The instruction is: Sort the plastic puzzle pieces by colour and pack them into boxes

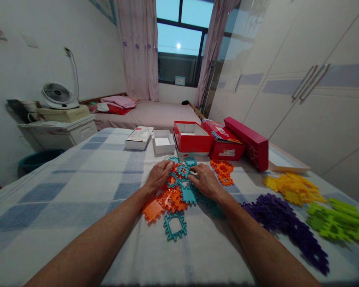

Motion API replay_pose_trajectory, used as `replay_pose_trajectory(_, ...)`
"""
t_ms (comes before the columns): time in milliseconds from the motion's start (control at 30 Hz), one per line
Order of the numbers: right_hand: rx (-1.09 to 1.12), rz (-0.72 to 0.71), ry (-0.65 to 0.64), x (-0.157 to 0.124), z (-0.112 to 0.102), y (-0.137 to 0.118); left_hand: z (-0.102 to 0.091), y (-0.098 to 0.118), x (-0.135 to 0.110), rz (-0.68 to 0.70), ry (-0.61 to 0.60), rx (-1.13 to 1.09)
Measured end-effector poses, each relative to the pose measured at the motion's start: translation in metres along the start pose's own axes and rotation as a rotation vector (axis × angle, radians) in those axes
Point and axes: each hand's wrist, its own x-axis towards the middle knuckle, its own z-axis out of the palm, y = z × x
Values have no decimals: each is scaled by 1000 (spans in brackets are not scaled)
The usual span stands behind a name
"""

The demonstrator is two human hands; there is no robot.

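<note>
A mixed pile of teal and orange toothed plastic building pieces lies on the checked cloth between my hands. My left hand rests along the pile's left side, fingers stretched out and fingertips at its far edge. On the other side, my right hand is over the pile, its thumb and fingers apart beside a teal grid piece. Part of the teal pieces is hidden under my right hand and wrist. Orange pieces lie nearer to me, and a teal frame piece with a large opening lies apart at the front.
Separate heaps of orange pieces, yellow pieces, purple pieces and lime-green pieces spread rightward. Behind stand a white box, a small white tray, an open red box and other red boxes.
</note>
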Motion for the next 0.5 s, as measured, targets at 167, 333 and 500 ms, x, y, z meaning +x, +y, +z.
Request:
replay_pose_trajectory(167,-34,11,-62,-3,9,1,1,0,1,48,-20,36)
replay_pose_trajectory(333,85,34,-26,-1,11,1,5,-6,0,60,-39,-85)
replay_pose_trajectory(500,84,101,23,5,10,3,9,-7,-1,82,-73,-163)
